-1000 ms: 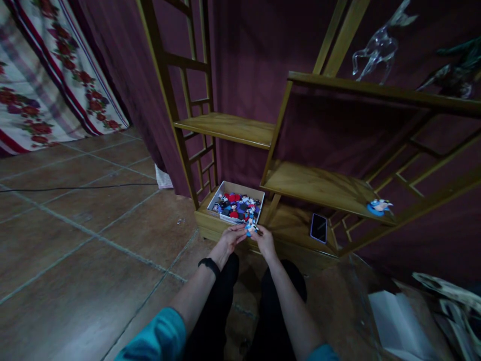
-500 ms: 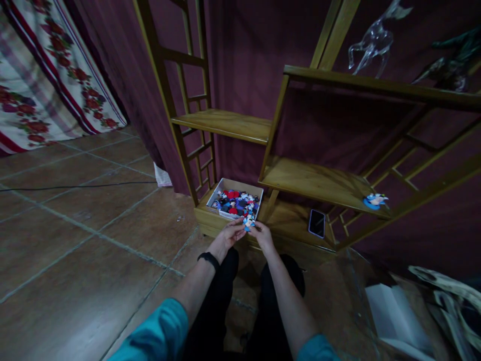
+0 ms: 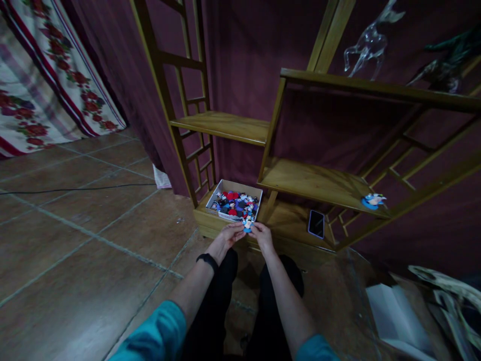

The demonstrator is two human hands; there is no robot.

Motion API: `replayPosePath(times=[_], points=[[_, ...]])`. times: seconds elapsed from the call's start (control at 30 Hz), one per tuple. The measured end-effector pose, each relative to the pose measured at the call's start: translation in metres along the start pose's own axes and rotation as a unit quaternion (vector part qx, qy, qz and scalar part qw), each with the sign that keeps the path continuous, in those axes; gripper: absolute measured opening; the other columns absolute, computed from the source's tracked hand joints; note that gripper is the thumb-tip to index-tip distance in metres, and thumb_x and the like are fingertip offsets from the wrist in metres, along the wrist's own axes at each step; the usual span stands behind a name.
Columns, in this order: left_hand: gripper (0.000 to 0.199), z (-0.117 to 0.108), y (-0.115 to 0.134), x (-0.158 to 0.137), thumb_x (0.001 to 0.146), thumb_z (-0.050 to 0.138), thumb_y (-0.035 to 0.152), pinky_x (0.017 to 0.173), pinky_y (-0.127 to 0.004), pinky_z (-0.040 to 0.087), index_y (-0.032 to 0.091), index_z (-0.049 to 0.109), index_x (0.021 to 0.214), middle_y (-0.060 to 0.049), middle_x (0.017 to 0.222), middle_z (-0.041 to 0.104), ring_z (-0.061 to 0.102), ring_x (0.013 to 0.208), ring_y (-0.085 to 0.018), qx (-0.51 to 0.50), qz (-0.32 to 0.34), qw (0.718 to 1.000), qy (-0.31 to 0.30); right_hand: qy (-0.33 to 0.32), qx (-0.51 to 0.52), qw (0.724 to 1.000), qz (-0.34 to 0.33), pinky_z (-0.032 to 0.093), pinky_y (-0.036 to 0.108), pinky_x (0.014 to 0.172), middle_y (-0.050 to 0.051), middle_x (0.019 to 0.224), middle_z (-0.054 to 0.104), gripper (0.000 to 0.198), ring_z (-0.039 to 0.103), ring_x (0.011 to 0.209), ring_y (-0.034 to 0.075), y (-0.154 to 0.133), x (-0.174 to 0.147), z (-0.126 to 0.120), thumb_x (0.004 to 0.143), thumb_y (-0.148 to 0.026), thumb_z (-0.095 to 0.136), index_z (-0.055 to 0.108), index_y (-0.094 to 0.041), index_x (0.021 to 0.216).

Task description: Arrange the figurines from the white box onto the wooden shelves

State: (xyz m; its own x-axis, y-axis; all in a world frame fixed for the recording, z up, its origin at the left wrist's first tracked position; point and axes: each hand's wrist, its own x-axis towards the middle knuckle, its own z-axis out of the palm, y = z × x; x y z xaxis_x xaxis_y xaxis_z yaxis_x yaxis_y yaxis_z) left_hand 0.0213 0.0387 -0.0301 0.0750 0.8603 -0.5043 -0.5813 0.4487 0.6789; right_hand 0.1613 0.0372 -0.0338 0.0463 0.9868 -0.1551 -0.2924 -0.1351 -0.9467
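A small blue-and-white figurine (image 3: 248, 224) on a blue base is pinched between my two hands, just in front of the white box. My left hand (image 3: 230, 233) grips its left side, with the fingers closed on it. On the other side my right hand (image 3: 262, 234) holds it with thumb and fingertips. Right behind it stands an open white cardboard box (image 3: 215, 209), full of several small figurines in red, blue, black and white. A similar blue-based figurine (image 3: 373, 201) stands at the right end of the middle shelf.
The wooden shelf unit (image 3: 300, 183) spans the front. On its bottom board lies a phone (image 3: 316, 223). Higher up stands a clear glass animal figure (image 3: 370, 47) beside a dark figure (image 3: 443, 70). A white open carton (image 3: 398, 318) lies on the floor at right; a black cable (image 3: 75, 189) crosses the tiles.
The figurine between my hands has turned slightly and looks more upright. Both hands stay on it in nearly the same place. The view has shifted a little.
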Motion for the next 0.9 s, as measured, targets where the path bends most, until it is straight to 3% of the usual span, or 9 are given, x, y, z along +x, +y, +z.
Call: replayPosePath(times=[0.57, 0.9], points=[[0.020, 0.0010, 0.0018, -0.0045, 0.063, 0.065, -0.006, 0.063, -0.028, 0.055, 0.010, 0.063, 0.075, -0.007, 0.066, 0.068, 0.065, 0.059, -0.015, -0.001, -0.013, 1.000, -0.009, -0.029, -0.007, 1.000, -0.003, 0.055, 0.034, 0.069, 0.003, 0.077, 0.068, 0.039, 0.064, 0.067, 0.016, -0.0042, -0.0019, -0.0063, 0.052, -0.037, 0.075, 0.067, -0.013, 0.082], [0.016, 0.0040, -0.0015, -0.0028, 0.068, 0.063, -0.002, 0.063, -0.025, 0.054, 0.011, 0.061, 0.078, -0.006, 0.067, 0.067, 0.064, 0.058, -0.013, -0.031, -0.013, 0.999, -0.013, -0.033, 0.063, 0.997, 0.022, 0.051, 0.034, 0.079, 0.005, 0.084, 0.070, 0.039, 0.065, 0.075, 0.017, -0.0027, -0.0050, -0.0062, 0.054, -0.032, 0.075, 0.067, -0.014, 0.088]])
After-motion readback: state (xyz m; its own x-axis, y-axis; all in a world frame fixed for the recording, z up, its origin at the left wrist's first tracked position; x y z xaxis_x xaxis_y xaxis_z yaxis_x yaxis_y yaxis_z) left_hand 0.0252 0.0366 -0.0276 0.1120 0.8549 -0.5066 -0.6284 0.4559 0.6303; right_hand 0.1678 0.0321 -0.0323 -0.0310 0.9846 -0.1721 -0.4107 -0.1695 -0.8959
